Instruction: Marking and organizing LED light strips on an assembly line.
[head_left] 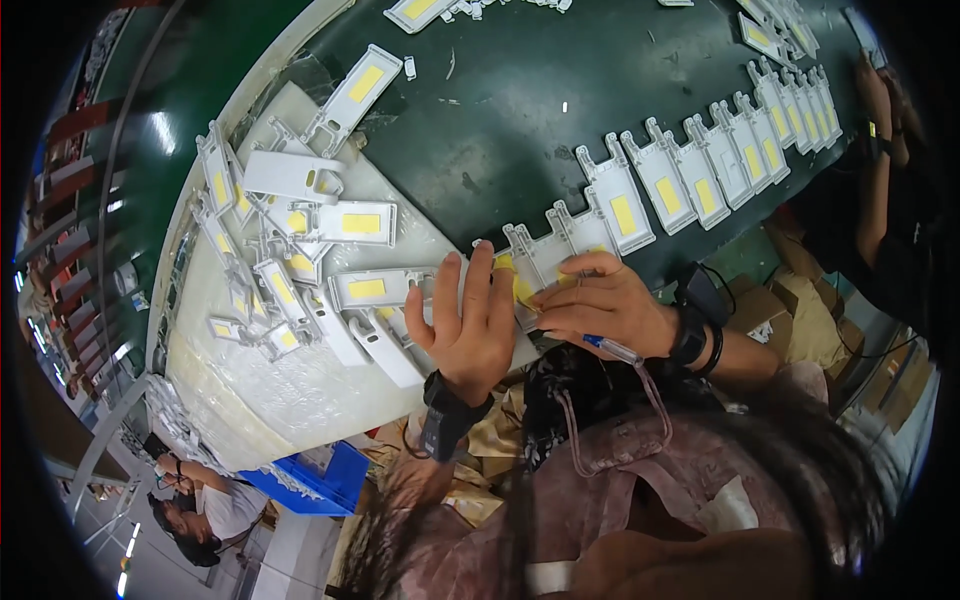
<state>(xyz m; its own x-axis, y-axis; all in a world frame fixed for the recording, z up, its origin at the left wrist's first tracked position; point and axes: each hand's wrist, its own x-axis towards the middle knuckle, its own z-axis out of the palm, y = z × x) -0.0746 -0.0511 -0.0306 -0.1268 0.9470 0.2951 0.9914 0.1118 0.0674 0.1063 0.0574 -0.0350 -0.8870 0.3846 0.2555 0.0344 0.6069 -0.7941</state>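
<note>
My left hand [465, 325] is open, its fingers stretched up over the near edge of the green table, beside a white casing [378, 289] with a yellow panel. My right hand [605, 305] is closed, its fingertips drawn together at the lower part of another white casing [545, 252] in the row. What is between those fingertips is too small to make out. Below the right hand shows a slim clear stick with a blue end [612, 348], like a pen; whether it is held I cannot tell. Both wrists wear black bands.
A row of white casings [665, 190] runs rightward along the near edge of the green table [500, 130]. More casings are heaped on a pale plastic-wrapped board [290, 400] at left. A blue bin [325, 480] stands below it. Another person's arm [875, 180] reaches in at right.
</note>
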